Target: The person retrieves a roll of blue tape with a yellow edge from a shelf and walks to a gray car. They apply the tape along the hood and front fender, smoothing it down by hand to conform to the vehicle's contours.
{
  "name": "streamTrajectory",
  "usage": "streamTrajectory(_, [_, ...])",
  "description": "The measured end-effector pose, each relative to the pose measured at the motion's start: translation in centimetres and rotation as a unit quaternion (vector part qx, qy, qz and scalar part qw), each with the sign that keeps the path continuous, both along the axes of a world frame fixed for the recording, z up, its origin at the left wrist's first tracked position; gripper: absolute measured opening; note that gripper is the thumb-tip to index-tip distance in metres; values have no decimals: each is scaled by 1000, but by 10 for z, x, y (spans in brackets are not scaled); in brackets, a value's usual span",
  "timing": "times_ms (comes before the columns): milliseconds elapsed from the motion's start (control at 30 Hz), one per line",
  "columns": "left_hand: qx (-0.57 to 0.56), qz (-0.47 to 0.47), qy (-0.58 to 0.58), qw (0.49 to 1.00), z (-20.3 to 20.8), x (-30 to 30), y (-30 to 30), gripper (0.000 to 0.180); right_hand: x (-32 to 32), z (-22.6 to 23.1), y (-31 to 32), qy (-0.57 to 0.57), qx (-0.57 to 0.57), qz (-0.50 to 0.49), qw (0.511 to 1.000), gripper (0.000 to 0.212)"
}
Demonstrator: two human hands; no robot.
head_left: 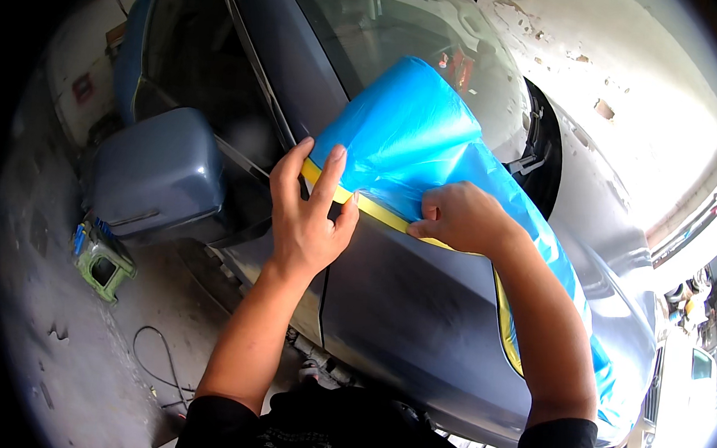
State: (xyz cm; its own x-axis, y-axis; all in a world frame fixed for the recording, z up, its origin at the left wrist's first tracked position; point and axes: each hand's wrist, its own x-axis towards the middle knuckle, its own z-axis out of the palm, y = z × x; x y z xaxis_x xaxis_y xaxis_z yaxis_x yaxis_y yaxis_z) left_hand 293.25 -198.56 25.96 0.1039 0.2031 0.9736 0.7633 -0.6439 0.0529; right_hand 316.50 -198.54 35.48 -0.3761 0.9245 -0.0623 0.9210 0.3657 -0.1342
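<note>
Grey car fender (419, 302): yellow masking tape (381, 212) borders blue film (414, 121) along its top edge. My left hand (305, 225) splayed, likely steadying; right hand (467, 218) pinches tape, probably for tension.

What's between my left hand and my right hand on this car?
In the head view, yellow tape edging the blue plastic sheet runs between your left hand and right hand.

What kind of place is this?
Likely a vehicle body or paint workshop: blue plastic film edged with yellow tape covers part of a dark car, a second vehicle shows at the right, and the wall is chipped.
</note>
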Motion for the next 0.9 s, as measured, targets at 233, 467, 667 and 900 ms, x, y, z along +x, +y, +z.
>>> streamTrajectory(233, [19,29,3,999,-13,-1,5,81,-8,-3,2,13,11,6,1000,34])
streamTrajectory(467, [29,37,9,999,-14,-1,7,83,-12,-7,-3,9,67,59,996,27])
streamTrajectory(667, [46,30,-5,998,-20,0,13,83,-7,-20,-6,53,129,124,982,21])
streamTrajectory(900, [78,24,1,997,-15,1,16,82,-1,-30,-4,98,182,166,964,19])
